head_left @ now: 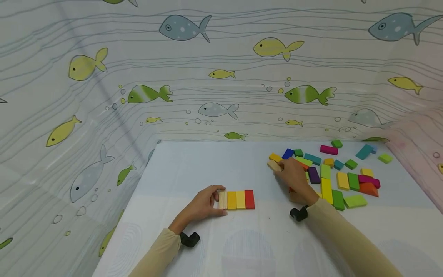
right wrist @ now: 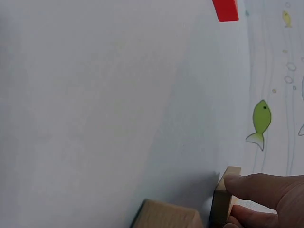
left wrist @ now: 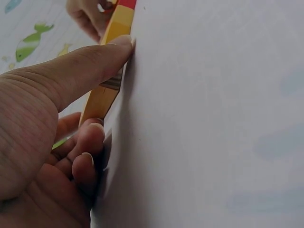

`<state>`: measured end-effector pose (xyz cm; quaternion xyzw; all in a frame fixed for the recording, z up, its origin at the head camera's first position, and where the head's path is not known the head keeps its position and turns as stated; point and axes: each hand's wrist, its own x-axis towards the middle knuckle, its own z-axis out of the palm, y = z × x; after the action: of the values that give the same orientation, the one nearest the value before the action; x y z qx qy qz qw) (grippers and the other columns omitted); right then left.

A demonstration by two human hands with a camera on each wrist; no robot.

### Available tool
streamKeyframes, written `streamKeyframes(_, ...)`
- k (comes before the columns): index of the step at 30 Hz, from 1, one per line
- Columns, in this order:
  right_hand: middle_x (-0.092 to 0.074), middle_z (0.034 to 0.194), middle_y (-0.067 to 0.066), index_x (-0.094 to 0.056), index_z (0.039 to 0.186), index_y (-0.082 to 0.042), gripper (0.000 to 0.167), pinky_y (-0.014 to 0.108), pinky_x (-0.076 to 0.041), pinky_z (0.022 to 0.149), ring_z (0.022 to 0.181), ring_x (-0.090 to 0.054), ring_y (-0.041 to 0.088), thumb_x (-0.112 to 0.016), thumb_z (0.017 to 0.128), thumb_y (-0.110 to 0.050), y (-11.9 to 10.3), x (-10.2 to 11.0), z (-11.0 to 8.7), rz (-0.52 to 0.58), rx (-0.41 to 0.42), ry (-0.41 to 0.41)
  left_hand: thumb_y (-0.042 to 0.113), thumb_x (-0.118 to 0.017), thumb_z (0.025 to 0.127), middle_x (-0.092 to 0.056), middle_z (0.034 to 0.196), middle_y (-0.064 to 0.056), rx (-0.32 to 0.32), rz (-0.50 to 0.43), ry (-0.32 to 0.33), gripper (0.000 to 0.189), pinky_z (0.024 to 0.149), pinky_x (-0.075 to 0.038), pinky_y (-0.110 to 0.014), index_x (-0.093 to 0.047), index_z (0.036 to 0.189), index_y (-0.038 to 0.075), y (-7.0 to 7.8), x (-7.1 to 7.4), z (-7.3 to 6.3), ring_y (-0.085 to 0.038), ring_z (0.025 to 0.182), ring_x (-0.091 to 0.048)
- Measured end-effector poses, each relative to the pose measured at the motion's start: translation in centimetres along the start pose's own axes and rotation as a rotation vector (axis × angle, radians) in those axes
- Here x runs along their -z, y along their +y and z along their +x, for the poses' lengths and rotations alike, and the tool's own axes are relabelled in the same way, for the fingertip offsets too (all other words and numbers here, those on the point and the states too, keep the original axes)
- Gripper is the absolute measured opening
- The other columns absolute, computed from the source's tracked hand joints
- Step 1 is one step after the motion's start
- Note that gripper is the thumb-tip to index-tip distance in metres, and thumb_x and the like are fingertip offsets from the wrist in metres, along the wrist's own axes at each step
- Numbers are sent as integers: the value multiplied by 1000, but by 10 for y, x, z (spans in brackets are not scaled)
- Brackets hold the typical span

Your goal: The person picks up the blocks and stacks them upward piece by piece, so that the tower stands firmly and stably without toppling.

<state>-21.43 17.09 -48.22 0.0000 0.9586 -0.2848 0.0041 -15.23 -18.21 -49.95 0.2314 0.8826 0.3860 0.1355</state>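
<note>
My left hand holds the left end of a short row of blocks on the table, thumb along the near edge and fingers at the far edge. A plain striped-grain wooden block forms that end. Beside it lie an orange-yellow block, a pale yellow block and a red block, side by side. At the left border of the loose pile, my right hand pinches a plain wooden block between thumb and fingers. The right wrist view shows this wooden block standing on its edge.
Several loose coloured blocks cover the table's right side, among them a purple block, a long yellow block and a green block. Fish-printed sheeting rises behind the white table.
</note>
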Motion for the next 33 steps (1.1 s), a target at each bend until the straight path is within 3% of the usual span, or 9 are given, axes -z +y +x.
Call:
streamKeyframes(5,-63,111,21,-69,124,8,43,52,-48,94,99,-56,35,-78,92,-18,-2,2,-1,-17,-26,-17,33,-91,80,-56,99,0,-3,11,5,76,61,-41,-25,-55,143,10,0,1,-1,-9,66,-46)
streamKeyframes(10,-66,103,18,-73,119,6,36,50,-50,90,97,-57,33,-80,89,-12,-1,2,-3,25,51,-14,34,-91,80,-56,99,1,-2,7,7,77,62,-41,-24,-55,143,11,-2,1,0,-9,66,-46)
streamKeyframes(14,-66,106,16,-74,119,2,35,47,-50,89,101,-56,32,-81,88,-14,-6,0,-5,105,107,-47,36,-91,79,-57,100,1,-4,9,9,79,62,-42,-24,-54,144,11,-5,-1,-1,-9,67,-47)
streamKeyframes(17,-67,108,14,-75,119,0,35,44,-50,86,101,-57,31,-82,88,-17,-16,-5,-6,125,161,-72,38,-91,79,-57,100,2,-6,10,17,84,63,-43,-25,-51,146,11,-6,-1,-1,-9,67,-48)
streamKeyframes(24,-67,101,5,-79,113,-8,31,30,-51,70,83,-57,20,-85,85,-20,-50,-24,-11,86,292,-135,37,-92,78,-57,101,3,-11,-10,22,93,63,-44,-26,-43,152,9,-5,-1,-1,-9,66,-49)
streamKeyframes(33,-65,102,-1,-80,115,-14,31,32,-54,84,88,-57,15,-86,86,-23,-93,-45,-19,70,348,-258,36,-91,80,-57,101,4,0,-21,13,96,62,-44,-25,-37,156,13,-4,0,-1,-8,67,-50)
